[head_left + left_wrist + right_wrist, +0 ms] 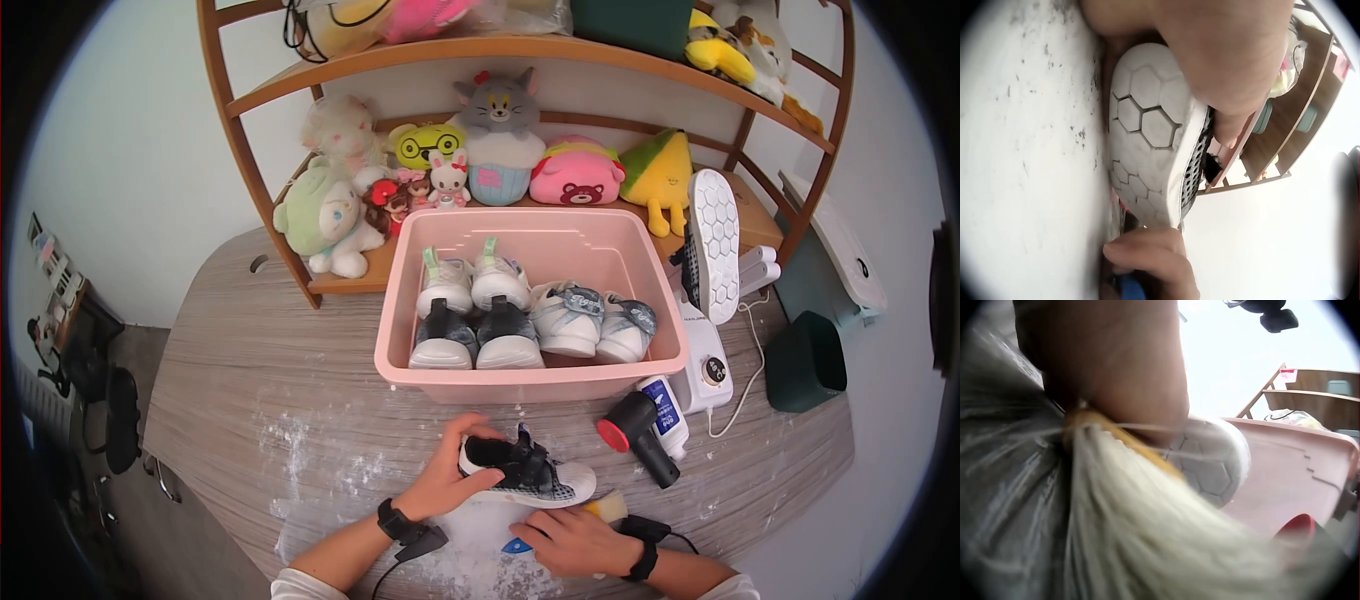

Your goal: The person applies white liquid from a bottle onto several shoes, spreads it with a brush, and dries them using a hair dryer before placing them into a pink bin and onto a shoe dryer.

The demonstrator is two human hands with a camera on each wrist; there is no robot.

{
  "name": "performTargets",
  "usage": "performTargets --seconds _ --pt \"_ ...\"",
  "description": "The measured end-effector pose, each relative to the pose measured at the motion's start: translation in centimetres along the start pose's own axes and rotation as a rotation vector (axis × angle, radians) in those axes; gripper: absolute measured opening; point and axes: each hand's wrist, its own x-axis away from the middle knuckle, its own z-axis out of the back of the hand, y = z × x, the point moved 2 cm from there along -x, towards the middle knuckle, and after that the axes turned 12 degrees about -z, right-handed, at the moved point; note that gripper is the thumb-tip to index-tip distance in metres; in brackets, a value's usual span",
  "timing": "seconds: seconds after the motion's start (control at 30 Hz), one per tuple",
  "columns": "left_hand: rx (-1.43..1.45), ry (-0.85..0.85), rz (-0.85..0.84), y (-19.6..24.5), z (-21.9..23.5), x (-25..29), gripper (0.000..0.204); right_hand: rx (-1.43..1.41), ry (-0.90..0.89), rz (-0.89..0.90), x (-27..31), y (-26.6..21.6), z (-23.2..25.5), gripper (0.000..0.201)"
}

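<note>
My left hand grips a small black-and-white checked shoe by its heel end, toe pointing right. In the left wrist view the shoe's white sole shows a hexagon pattern. My right hand holds a brush just below the shoe's toe, its fingers right by the sole. The brush's blue handle pokes out to the left of that hand, and its pale bristles stick out to the right. Up close in the right wrist view, the bristles spread from a yellowish band.
Ahead stands a pink bin with several shoes inside. To its right are a black-and-red hair dryer, a white bottle and a white device bearing another shoe. White powder marks the table; plush toys line the shelf.
</note>
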Motion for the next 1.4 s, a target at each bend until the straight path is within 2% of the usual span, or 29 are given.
performTargets --seconds 0.07,0.1,0.17,0.2,0.27,0.33,0.37,0.4,0.47,0.5,0.63,0.7,0.8,0.87,0.97,1.03,1.07,1.2,1.4 --pt "-0.1 -0.077 -0.027 0.9 0.1 -0.4 0.051 0.001 -0.006 -0.002 0.0 0.3 -0.1 0.04" --pt "-0.099 -0.068 -0.028 0.5 0.0 -0.2 0.051 0.001 0.003 0.012 0.1 0.5 -0.3 0.041" --pt "-0.007 0.005 -0.066 -0.4 -0.1 0.2 0.031 0.0 0.008 0.028 0.3 0.5 -0.1 0.042" --pt "-0.006 0.012 -0.064 -0.4 -0.2 0.5 0.031 -0.026 0.03 0.027 0.3 0.3 0.5 0.038" --pt "-0.056 0.06 -0.07 -0.1 -0.1 0.2 0.017 -0.041 0.046 0.037 0.3 0.1 1.8 0.034" --pt "-0.074 0.11 -0.06 -0.4 0.0 0.3 0.011 0.001 0.214 -0.025 0.2 0.1 3.1 0.024" --pt "-0.092 0.149 -0.042 -0.5 0.2 0.3 0.012 -0.06 0.298 -0.022 0.2 0.5 3.5 0.013" --pt "-0.093 0.158 -0.044 -0.3 0.3 0.4 0.012 -0.059 0.293 -0.015 0.1 0.4 4.1 0.013" --pt "-0.133 0.22 0.079 0.7 0.5 0.2 0.027 0.0 0.455 0.015 -0.7 -0.8 7.1 0.013" --pt "-0.131 0.225 0.081 0.4 0.5 0.5 0.027 0.025 0.489 0.026 -1.5 -1.9 8.7 0.013" --pt "-0.132 0.284 -0.012 -0.5 0.6 0.5 0.036 0.084 0.439 0.024 -2.3 -3.9 11.3 0.016" --pt "-0.139 0.3 -0.039 -0.4 0.5 0.3 0.037 -0.047 0.41 0.145 -3.6 -4.7 10.8 0.02" --pt "-0.13 0.301 -0.045 -0.5 0.7 0.3 0.041 -0.131 0.348 0.209 -6.1 -5.8 10.1 0.024" --pt "-0.096 0.299 -0.03 -0.7 0.6 0.5 0.045 -0.227 0.39 0.187 -7.5 -6.2 8.3 0.023" --pt "-0.023 0.321 -0.022 -0.9 0.5 0.5 0.046 -0.353 0.464 0.028 -9.5 -5.9 6.1 0.023" --pt "-0.024 0.321 -0.004 -0.9 0.6 0.5 0.045 -0.373 0.426 -0.023 -10.1 -5.7 5.5 0.022" --pt "-0.022 0.32 0.013 -1.0 0.6 0.5 0.045 -0.39 0.388 -0.076 -10.3 -5.4 5.3 0.021" --pt "-0.055 0.297 0.015 -1.2 0.5 0.5 0.045 -0.354 0.417 -0.097 -10.3 -3.7 4.9 0.018" --pt "-0.084 0.288 0.051 -0.4 0.5 0.2 0.037 -0.32 0.399 -0.264 -10.1 -1.7 6.1 0.015"
